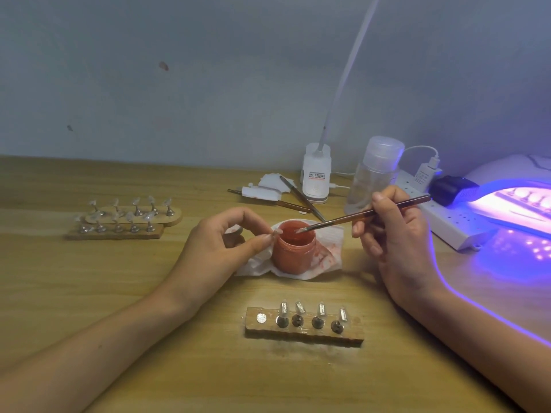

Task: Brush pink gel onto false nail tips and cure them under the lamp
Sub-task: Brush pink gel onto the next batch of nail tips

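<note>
Nail tip [277,231] pinched in left hand [220,245], right hand [393,234] gripping brush [366,215] over pink gel jar [293,248]. Wood-grain worktop [119,293], plain grey wall behind.

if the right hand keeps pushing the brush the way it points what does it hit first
Probably the nail tip pinched in the left hand: the right hand aims the brush leftward over the open pink gel jar, bristles just short of it. Depth is unclear.

The glowing purple-lit white curing lamp [518,201] is cut off by the right edge, and the shapes inside it are too washed out to identify. The small translucent nail tip [275,231] in the left hand's [220,245] grip is blurred and partly hidden by fingertips.
</note>
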A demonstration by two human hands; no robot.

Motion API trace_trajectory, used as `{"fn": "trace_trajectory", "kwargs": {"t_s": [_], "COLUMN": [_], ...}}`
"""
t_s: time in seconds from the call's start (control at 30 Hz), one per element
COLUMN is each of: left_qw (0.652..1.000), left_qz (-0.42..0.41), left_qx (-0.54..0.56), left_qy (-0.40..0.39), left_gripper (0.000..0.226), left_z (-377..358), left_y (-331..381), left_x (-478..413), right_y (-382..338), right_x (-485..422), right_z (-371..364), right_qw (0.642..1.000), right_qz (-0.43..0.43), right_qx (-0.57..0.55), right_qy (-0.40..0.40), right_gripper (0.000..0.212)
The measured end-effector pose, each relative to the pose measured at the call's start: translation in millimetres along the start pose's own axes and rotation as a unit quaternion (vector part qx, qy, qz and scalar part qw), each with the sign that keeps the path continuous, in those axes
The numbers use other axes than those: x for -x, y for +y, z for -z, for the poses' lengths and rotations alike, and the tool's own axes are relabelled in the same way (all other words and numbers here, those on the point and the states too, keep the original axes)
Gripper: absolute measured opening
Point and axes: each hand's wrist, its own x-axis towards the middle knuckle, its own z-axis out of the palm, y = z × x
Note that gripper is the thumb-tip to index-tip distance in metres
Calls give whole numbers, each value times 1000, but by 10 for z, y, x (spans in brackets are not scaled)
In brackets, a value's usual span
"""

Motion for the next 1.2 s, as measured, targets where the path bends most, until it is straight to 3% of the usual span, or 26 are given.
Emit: {"fn": "trace_trajectory", "kwargs": {"t_s": [0.17, 0.33, 0.63, 1.03, 1.2], "left_qw": [998, 998, 990, 978, 979], "left_qz": [46, 28, 19, -15, -9], "left_qx": [29, 49, -53, -66, -72], "left_qy": [20, 21, -133, -199, -192], "left_gripper": [7, 28, 11, 8, 7], "left_z": [13, 166, 263, 230, 227], "left_y": [54, 337, 223, 117, 74], "left_x": [7, -17, 400, 391, 374], "right_y": [-65, -104, -59, -30, -30], "right_x": [-23, -64, -62, -93, -98], "right_z": [84, 150, 106, 122, 125], "right_qw": [999, 996, 998, 998, 998], "right_qz": [-13, -14, -6, -8, -10], "right_qx": [25, 4, -22, -9, -3], "right_qy": [45, 94, 61, 61, 63], "right_gripper": [42, 40, 34, 31, 32]}}
